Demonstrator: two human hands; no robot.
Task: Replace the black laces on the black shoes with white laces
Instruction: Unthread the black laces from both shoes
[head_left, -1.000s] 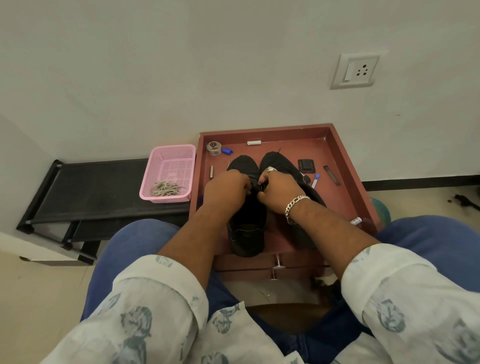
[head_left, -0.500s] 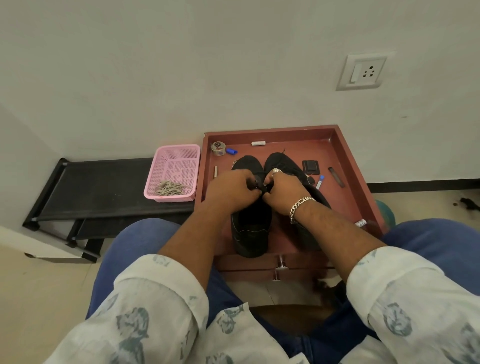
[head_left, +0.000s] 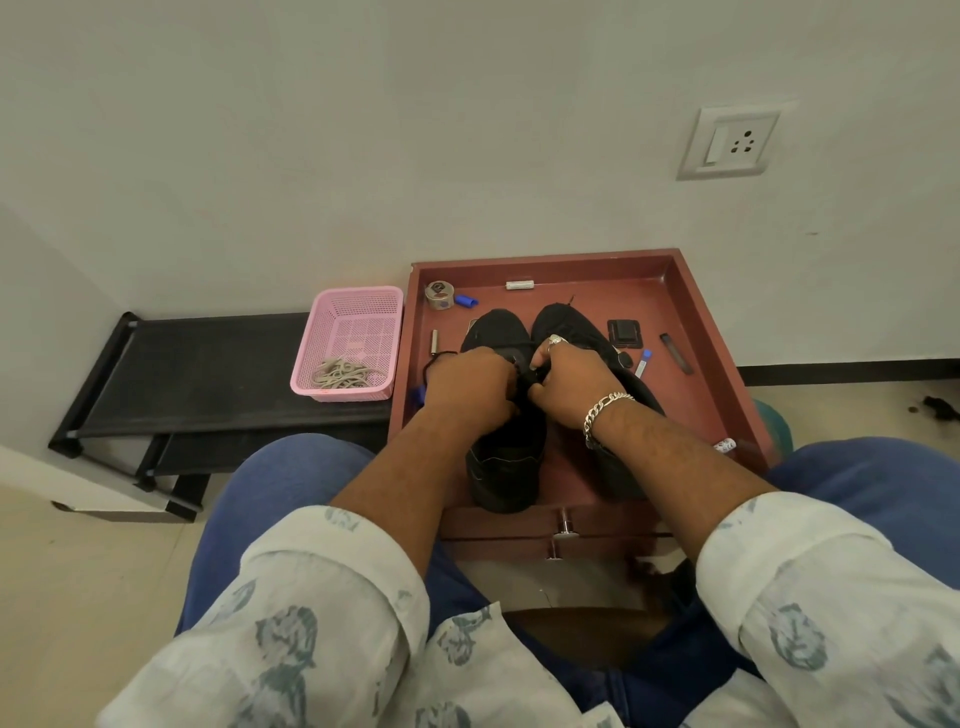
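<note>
Both hands are working the black lace out of the left shoe, so judging by that, it's the unlacing step, early in the task. Left hand is curling its grip over the shoe's tongue area; a thin black loop is sticking out just left of it, though I can't tell exactly what the fingers are pinching. Right hand is pinching lace where the two hands meet, fingers bent tight. Right shoe is sitting just beside the left shoe, partly under the right wrist. Both shoes are standing on the red-brown tray top, hard and glossy with a raised lip. Shoes are looking matte, soft fabric, rounded toes. White laces, a limp tangled cord pile, are lying in the pink mesh basket left of the tray. Next move likely calls for pulling the lace free eyelet by eyelet.
</note>
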